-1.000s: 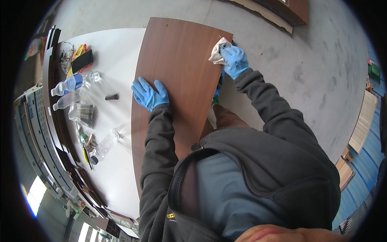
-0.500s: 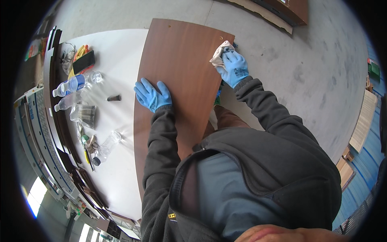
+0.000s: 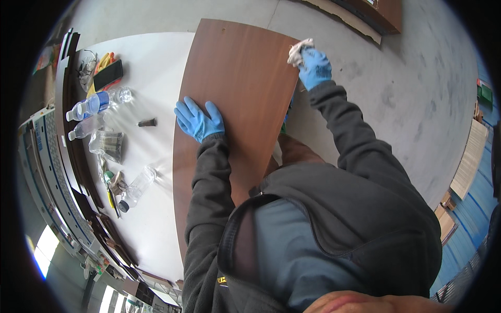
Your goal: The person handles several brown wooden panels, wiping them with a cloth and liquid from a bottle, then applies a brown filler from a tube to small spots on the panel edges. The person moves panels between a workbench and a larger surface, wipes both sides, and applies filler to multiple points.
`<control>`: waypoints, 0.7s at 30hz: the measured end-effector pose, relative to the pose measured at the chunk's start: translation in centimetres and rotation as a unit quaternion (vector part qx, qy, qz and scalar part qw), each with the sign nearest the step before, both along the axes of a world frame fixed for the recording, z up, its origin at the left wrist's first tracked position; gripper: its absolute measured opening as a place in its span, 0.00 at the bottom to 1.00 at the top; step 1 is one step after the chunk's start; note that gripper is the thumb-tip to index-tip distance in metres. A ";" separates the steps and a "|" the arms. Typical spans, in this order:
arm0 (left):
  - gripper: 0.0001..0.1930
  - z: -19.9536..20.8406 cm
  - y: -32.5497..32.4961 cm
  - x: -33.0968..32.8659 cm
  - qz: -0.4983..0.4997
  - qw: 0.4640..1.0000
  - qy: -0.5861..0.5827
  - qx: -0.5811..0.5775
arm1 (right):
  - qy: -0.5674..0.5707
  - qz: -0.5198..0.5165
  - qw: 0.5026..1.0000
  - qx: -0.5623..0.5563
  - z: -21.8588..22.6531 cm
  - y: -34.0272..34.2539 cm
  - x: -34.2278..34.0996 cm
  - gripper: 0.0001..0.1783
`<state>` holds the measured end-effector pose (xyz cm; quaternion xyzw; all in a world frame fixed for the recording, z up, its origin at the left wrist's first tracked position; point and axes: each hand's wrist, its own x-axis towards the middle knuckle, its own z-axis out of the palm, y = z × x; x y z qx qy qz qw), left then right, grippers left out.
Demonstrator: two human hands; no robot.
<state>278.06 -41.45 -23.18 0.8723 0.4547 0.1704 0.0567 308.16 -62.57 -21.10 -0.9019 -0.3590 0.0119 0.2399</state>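
A long brown wood-grain board (image 3: 240, 78) lies in front of me, partly over a white tabletop (image 3: 151, 62). My left hand (image 3: 199, 121), in a blue glove, rests flat on the board near its left edge, fingers spread. At the board's far right corner my gloved right hand (image 3: 315, 68) grips a crumpled whitish cloth (image 3: 299, 52). The cloth touches the corner and the edge there. Its lower part is hidden by my fingers.
On the white top at left are a black phone (image 3: 108, 75), clear plastic bottles (image 3: 140, 187), a small dark cylindrical piece (image 3: 147, 122) and a utility knife (image 3: 111, 197). Dark strips (image 3: 78, 151) line its left side. Another brown piece of furniture (image 3: 383, 15) stands at the far right.
My right hand has moved farther away and slightly right with the cloth, up to the board's corner. My left hand stays in nearly the same place on the board.
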 end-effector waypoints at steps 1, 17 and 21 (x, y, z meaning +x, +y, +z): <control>0.40 0.0 -0.1 -0.1 -0.001 1.000 -0.002 0.001 | -0.037 -0.024 0.999 0.003 -0.3 0.3 0.5 0.08; 0.40 -0.4 0.0 -0.3 -0.001 1.000 0.003 0.007 | 0.016 -0.031 0.997 -0.069 -0.8 0.6 1.3 0.09; 0.40 -0.4 0.2 -0.2 0.001 1.000 0.011 0.004 | -0.077 -0.014 0.993 -0.086 -0.5 1.0 1.8 0.08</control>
